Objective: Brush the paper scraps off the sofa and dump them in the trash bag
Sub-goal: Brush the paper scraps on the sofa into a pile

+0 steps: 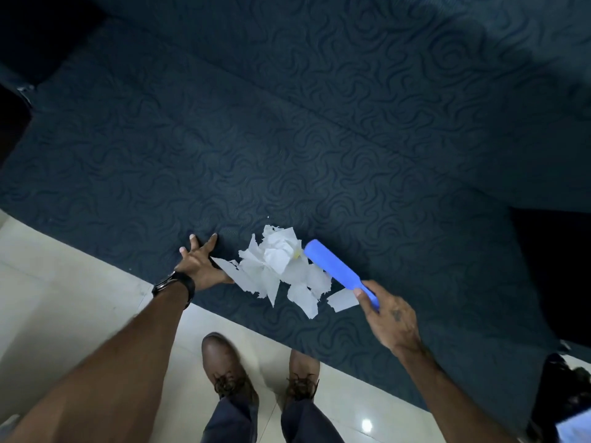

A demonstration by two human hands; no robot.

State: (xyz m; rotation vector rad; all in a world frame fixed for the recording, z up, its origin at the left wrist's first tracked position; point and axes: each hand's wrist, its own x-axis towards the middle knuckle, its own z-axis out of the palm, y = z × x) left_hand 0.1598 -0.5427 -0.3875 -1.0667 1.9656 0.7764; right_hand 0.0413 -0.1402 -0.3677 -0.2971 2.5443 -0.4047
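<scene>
Right grip [388, 318] is wrapped round the brush [335, 270]; scraps [281, 270] lie just left of it. Left grip [200, 262] lies splayed (holding nothing) by the sofa [287, 139] edge, open cushion beyond.

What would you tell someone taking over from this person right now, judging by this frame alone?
Right hand: fingers closed on the handle of the blue plastic brush, its head against the scraps.
Left hand: open, fingers spread on the dark blue patterned sofa seat, beside the pile.
White torn paper scraps: gathered in one heap near the seat's front edge, plus a tiny fleck just behind.
Done: scraps piled. Left: sweep them off, bag them. A black bag-like shape sits at lower right; unclear.
</scene>
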